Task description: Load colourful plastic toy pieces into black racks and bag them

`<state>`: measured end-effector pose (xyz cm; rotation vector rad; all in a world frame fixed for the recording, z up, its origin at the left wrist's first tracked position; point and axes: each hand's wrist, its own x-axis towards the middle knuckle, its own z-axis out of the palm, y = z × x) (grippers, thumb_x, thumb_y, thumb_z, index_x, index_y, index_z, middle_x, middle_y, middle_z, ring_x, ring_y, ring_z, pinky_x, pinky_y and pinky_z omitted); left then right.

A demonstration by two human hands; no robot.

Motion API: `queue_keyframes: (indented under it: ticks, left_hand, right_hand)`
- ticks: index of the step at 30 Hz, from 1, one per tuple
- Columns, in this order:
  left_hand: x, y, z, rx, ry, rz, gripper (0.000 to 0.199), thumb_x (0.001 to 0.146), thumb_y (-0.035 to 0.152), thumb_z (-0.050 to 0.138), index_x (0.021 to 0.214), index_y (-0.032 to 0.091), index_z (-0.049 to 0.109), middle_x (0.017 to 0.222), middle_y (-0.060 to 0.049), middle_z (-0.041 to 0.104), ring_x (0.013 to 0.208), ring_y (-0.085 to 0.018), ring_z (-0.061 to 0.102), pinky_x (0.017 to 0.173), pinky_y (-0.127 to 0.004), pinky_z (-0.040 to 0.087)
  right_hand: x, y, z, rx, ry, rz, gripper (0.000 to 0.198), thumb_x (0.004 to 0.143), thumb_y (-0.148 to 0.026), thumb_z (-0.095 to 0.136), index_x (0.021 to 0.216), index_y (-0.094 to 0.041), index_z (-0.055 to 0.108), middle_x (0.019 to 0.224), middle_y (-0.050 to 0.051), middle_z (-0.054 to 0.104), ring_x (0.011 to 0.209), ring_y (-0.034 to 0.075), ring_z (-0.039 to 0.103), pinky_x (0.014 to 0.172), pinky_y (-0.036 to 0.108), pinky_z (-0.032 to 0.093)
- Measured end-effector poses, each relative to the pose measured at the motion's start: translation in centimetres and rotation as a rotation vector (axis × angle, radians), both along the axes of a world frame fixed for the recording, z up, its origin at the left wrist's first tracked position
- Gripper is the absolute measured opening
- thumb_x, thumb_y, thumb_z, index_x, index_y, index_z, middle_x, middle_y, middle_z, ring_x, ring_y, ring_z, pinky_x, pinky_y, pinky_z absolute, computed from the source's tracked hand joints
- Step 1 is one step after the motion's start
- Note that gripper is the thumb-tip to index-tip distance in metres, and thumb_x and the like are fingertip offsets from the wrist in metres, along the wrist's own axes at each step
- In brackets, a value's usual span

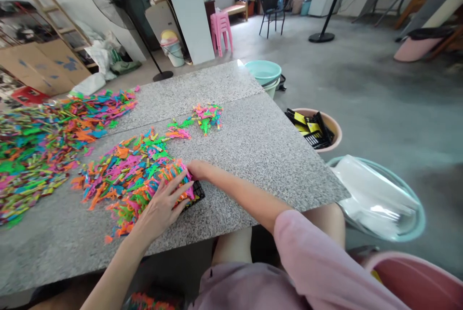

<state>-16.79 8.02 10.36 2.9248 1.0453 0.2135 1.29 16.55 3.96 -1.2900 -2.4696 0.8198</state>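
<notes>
My left hand (162,206) lies with fingers outstretched and spread over brightly coloured small plastic pieces that fill a black basket (198,191). At the basket's far corner is my right hand (197,169), touching the pink pieces there; its fingertips are hidden, so I cannot tell its grip. A loose heap of orange, green, pink and blue plastic pieces (133,160) spreads on the speckled stone table (275,155) directly left of the basket. Most of the basket is covered by my left hand and the pieces.
A larger heap of coloured pieces (43,151) covers the table's left side, and a small cluster (208,117) lies further back. Right of the table stand a tub of black baskets (314,129), a basin with clear plastic bags (376,194) and a pink bucket (415,276).
</notes>
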Motion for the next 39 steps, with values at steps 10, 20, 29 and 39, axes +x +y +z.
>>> queue_keyframes:
  ticks: [10, 20, 29, 39]
  left_hand:
    - [0.0, -0.6, -0.7, 0.077, 0.075, 0.010, 0.045, 0.093, 0.024, 0.052, 0.139, 0.027, 0.051, 0.144, -0.004, 0.055, 0.129, -0.024, 0.055, 0.113, -0.048, 0.040]
    - [0.3, -1.3, -0.6, 0.112, 0.016, 0.039, 0.053, 0.087, 0.017, 0.055, 0.139, 0.027, 0.052, 0.143, 0.001, 0.056, 0.127, -0.026, 0.054, 0.103, -0.044, 0.052]
    - [0.5, -1.5, -0.7, 0.106, 0.007, 0.063, 0.054, 0.084, 0.011, 0.052, 0.136, 0.028, 0.055, 0.144, 0.001, 0.056, 0.123, -0.025, 0.058, 0.102, -0.043, 0.054]
    - [0.7, -1.7, -0.6, 0.039, -0.022, 0.073, 0.051, 0.090, 0.013, 0.049, 0.139, 0.028, 0.052, 0.146, -0.001, 0.053, 0.131, -0.024, 0.051, 0.107, -0.044, 0.050]
  right_hand:
    - [2.3, 2.5, -1.2, 0.116, -0.054, -0.123, 0.053, 0.074, -0.031, 0.080, 0.124, -0.019, 0.066, 0.130, 0.011, 0.064, 0.121, 0.025, 0.058, 0.100, 0.031, 0.046]
    - [1.4, 4.4, -2.0, 0.247, -0.364, -0.273, 0.026, 0.091, -0.013, 0.049, 0.104, -0.012, 0.071, 0.125, 0.018, 0.060, 0.122, 0.028, 0.053, 0.096, 0.037, 0.049]
    - [4.4, 11.1, 1.2, 0.407, -0.440, -0.279, 0.043, 0.093, -0.008, 0.043, 0.134, -0.018, 0.054, 0.146, 0.020, 0.044, 0.132, 0.031, 0.045, 0.097, 0.046, 0.049]
    - [4.0, 2.6, -2.1, 0.319, -0.530, -0.204, 0.038, 0.088, -0.003, 0.045, 0.124, -0.007, 0.057, 0.119, 0.022, 0.058, 0.092, 0.024, 0.067, 0.073, 0.033, 0.055]
